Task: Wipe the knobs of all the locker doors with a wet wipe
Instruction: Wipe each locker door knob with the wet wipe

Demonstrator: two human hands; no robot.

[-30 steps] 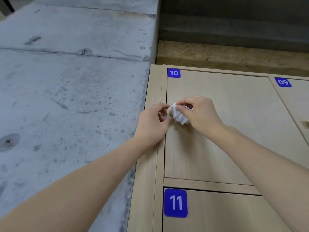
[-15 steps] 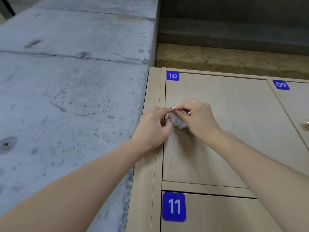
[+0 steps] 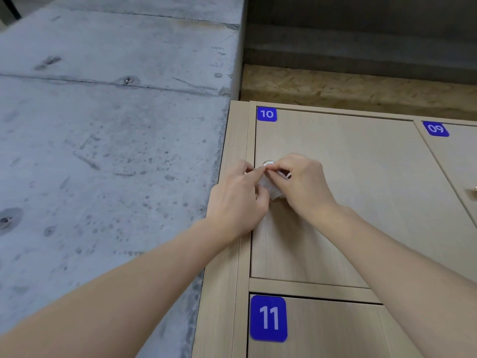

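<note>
A crumpled white wet wipe is bunched between my two hands in front of locker door 10. My right hand pinches the wipe from the right, fingertips near the door's left edge. From the left, my left hand pinches the same wipe with its forefinger and thumb. A small metal knob of door 10 peeks out just above the fingertips. Another knob, on door 09, shows at the right edge.
The lockers are light wood with blue number labels: 10, 09 and 11 below. A grey concrete wall stands directly left of the lockers. A chipboard strip runs above them.
Both hands have drawn closer together on the wipe and shifted slightly left toward the door's edge; the knob of door 10 now shows above the fingertips. The view has tilted a little.
</note>
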